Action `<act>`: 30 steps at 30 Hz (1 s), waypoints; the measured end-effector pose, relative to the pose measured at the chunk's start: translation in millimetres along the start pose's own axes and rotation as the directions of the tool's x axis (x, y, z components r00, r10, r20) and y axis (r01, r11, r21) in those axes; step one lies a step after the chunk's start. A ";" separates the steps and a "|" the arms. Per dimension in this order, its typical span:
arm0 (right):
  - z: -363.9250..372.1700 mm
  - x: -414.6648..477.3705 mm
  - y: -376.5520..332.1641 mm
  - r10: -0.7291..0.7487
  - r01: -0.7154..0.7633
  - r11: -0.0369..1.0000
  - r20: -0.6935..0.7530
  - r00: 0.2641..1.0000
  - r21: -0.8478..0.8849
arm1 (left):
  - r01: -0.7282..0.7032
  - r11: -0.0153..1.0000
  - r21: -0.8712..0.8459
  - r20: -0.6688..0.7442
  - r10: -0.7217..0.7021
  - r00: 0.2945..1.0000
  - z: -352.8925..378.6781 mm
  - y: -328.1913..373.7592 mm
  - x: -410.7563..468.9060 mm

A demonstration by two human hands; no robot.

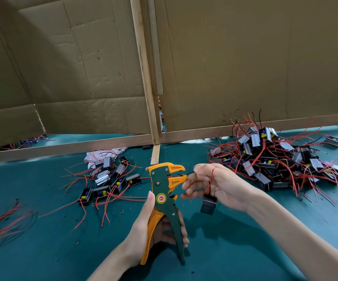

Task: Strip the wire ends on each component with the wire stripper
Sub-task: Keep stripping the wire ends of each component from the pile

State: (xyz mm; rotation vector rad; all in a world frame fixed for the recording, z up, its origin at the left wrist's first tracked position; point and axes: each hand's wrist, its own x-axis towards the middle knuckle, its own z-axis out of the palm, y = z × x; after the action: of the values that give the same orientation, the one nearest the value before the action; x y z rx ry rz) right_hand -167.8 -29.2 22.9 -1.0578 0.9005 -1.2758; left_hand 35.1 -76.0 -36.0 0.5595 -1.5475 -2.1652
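Nearest me, the left hand (156, 230) grips the wire stripper (164, 191) upright above the green table (42, 250); the right hand (214, 183) pinches a black wire (190, 173) at its jaws, the component (208, 203) dangling beneath.

Upright wire stripper (165, 199), wire (190, 173) in jaws

I see small pile of black wired components (111, 180) left of left hand (141, 238) | larger pile (275, 159) right of right hand (218, 184) | brown cardboard wall (245, 57) behind both.
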 end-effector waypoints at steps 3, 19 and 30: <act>0.6 0.4 0.0 -0.007 0.007 1.000 -0.002 1.000 0.005 | -0.001 1.000 0.017 0.006 0.001 1.000 -1.0 -0.2 -0.1; 1.7 3.5 4.2 0.006 -0.006 1.000 0.036 0.999 0.002 | -0.019 0.996 0.082 -0.289 0.042 0.956 3.9 -17.7 4.4; -0.8 3.6 -0.2 0.014 -0.018 0.997 -0.057 0.998 -0.080 | -0.072 0.993 -0.092 -0.161 0.057 0.985 3.7 -6.2 7.4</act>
State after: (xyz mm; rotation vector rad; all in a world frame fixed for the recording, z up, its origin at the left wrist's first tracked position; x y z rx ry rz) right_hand -168.2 -32.9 23.1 -1.0799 1.0082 -1.2700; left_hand 26.3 -75.5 -41.4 0.6239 -1.3510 -2.0810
